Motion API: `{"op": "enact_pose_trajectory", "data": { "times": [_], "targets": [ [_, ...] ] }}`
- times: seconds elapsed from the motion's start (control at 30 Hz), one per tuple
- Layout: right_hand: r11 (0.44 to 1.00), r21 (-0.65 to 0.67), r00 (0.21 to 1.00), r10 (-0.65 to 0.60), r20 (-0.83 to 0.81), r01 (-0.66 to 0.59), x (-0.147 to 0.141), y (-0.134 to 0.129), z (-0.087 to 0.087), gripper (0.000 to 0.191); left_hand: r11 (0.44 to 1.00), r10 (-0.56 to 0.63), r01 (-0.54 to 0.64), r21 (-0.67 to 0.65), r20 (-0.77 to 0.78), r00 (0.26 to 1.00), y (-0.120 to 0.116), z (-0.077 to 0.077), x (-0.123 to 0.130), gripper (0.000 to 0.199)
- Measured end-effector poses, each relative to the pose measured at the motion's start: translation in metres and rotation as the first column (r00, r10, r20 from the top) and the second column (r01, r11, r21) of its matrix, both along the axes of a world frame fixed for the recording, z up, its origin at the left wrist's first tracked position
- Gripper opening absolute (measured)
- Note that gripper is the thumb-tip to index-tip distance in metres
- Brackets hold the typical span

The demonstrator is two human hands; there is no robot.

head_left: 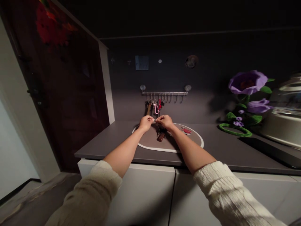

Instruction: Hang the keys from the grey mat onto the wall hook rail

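My left hand (146, 122) and my right hand (165, 121) meet above the oval mat (150, 147), thumbs and fingertips pinched close together. Between them shows a small bit of shiny metal, seemingly part of a key ring (155, 121). Below my right hand is a dark bunch of keys with a brown fob (161, 137); whether it hangs or lies on the mat I cannot tell. Right of my right wrist, a red key holder (186, 130) with metal pieces lies on the mat. Behind my hands, several keys (155, 106) hang from a hook rail (166, 93).
The mat lies on a grey countertop (101, 142) above white cabinet doors (141, 188). Purple artificial flowers (248, 83) with a green ring base stand at the right, beside a pale appliance (284, 122) and a flat black object (270, 152). A dark door (77, 94) is at the left.
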State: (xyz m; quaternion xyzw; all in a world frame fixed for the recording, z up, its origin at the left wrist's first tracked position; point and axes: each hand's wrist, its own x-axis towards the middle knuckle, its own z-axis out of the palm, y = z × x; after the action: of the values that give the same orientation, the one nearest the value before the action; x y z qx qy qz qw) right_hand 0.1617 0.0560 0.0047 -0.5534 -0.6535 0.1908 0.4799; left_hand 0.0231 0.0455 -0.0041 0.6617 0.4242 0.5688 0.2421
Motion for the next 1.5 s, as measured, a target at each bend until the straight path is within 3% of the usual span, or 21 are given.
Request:
{"op": "enact_pose_trajectory", "data": {
  "times": [0.17, 0.33, 0.53, 0.73, 0.9, 1.2, 1.5],
  "targets": [
    [0.995, -0.009, 0.971, 0.091, -0.222, -0.096, -0.005, -0.002, 0.004, 0.01, 0.998, -0.06, 0.061, -0.013, 0.055, 0.997, 0.001, -0.001, 0.002, 0.003],
    [0.969, -0.017, 0.872, 0.214, -0.44, -0.246, -0.009, -0.013, 0.012, 0.01, 0.997, -0.073, 0.075, -0.016, 0.077, 0.994, 0.003, -0.001, 0.003, 0.005],
    [0.943, -0.05, 0.782, 0.243, -0.574, -0.33, -0.012, -0.022, 0.018, 0.009, 0.998, -0.059, 0.059, 0.015, 0.018, 0.998, -0.004, 0.004, 0.002, 0.006],
    [0.907, -0.062, 0.71, 0.281, -0.645, -0.416, -0.013, -0.026, 0.021, 0.009, 0.999, -0.041, 0.04, 0.023, 0.024, 0.999, -0.002, 0.005, 0.001, 0.007],
    [0.893, -0.043, 0.661, 0.299, -0.689, -0.449, -0.013, -0.027, 0.022, 0.011, 0.998, -0.043, 0.048, -0.037, 0.13, 0.991, -0.001, 0.006, 0.001, 0.008],
    [0.878, -0.075, 0.679, 0.309, -0.666, -0.473, -0.012, -0.027, 0.02, 0.01, 0.989, -0.087, 0.118, -0.084, 0.301, 0.949, -0.01, 0.013, 0.002, 0.005],
    [0.891, 0.107, 0.676, 0.408, -0.614, -0.441, -0.009, -0.012, 0.009, 0.026, 0.987, -0.101, 0.138, -0.088, 0.339, 0.935, -0.014, 0.013, 0.006, 0.004]
  ]
}}
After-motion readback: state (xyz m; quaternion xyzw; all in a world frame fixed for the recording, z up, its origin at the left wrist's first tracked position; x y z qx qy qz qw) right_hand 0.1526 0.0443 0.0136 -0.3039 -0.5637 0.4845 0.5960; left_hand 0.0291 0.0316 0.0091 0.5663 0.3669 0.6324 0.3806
